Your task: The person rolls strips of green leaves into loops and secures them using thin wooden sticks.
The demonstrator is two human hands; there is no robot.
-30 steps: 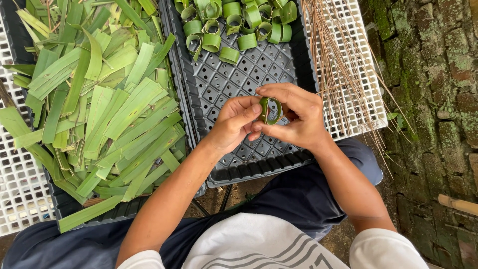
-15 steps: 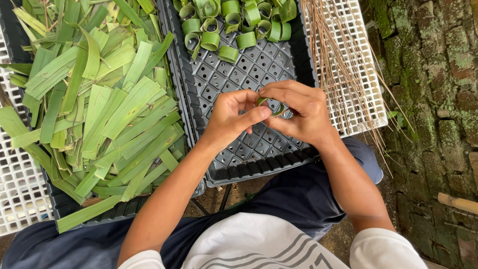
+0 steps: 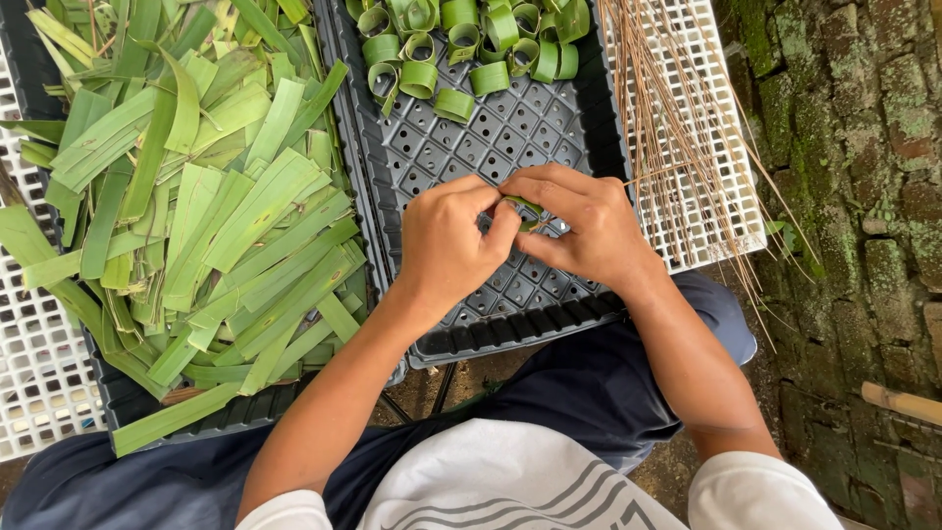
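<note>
A small green leaf strip point(image 3: 524, 207) sits pinched between the two hands above the middle of the black perforated tray point(image 3: 510, 147); only a short folded bit shows, so its long axis cannot be told, though the visible part runs roughly left to right between the fingertips. The left hand point(image 3: 446, 245) curls tightly, thumb and forefinger pressed onto the strip from the left, and the right hand point(image 3: 579, 224) closes over it from the right, fingers bent down and gripping the same piece, so both grips are narrow and holding the leaf. The tray is hard plastic with a grid of round holes. At its far end lie rolled leaf rings point(image 3: 461, 44), glossy green and cylindrical. To the left, a pile of flat, long leaf strips point(image 3: 196, 216) fills another dark tray. Thin brown sticks point(image 3: 677, 128) lie on a white plastic grid point(image 3: 721, 221) to the right.
</note>
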